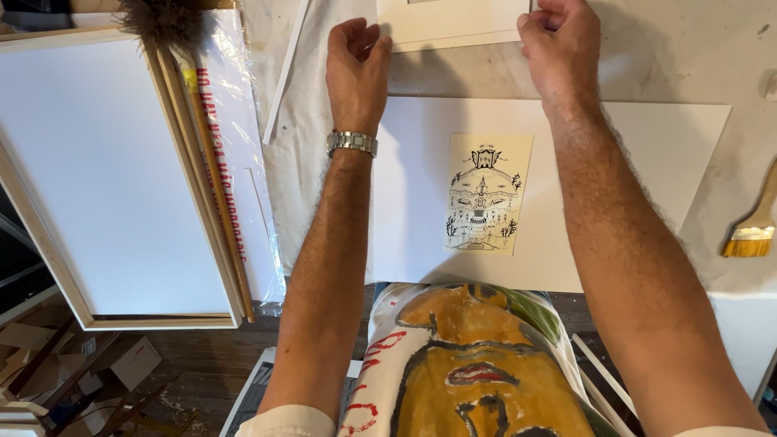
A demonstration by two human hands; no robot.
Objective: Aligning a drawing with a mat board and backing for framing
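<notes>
Fingers curled on both hands: left hand [357,69] and right hand [560,50] each grip the near edge of a white rectangular frame [450,22] at the table's far side. Below it, between the forearms, lies a white mat board [623,162] bearing a small cream ink drawing [486,193]. Yellow-bristled wooden brush [753,231] right; blank white canvas [97,174] left.
</notes>
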